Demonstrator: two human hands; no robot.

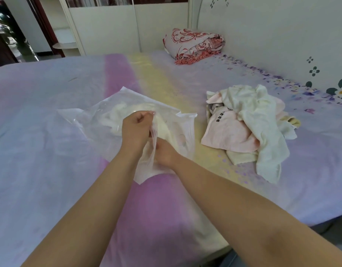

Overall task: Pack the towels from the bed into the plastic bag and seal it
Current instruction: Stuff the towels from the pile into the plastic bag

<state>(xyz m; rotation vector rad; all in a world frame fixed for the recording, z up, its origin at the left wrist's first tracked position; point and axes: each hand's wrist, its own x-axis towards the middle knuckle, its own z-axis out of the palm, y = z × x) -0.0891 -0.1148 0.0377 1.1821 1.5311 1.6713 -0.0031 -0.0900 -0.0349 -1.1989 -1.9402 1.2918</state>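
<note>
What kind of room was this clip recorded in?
Most likely a home bedroom: the work happens on a bed with a pastel floral sheet, a folded quilt lies at its far end, and a wardrobe with sliding doors stands behind.

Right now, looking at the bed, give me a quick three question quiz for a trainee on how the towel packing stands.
1. True or false: every towel is already inside the plastic bag.
2. Which hand lifts the bag's open edge? A) left hand B) right hand C) neither
3. Fill in: the loose towel pile lies on the person's ____ side of the bag.

Key:
1. False. A white towel shows inside the bag, but the pile lies outside it on the bed.
2. A. The left hand's fingers pinch the plastic up; the right hand is low at the opening.
3. right
</note>
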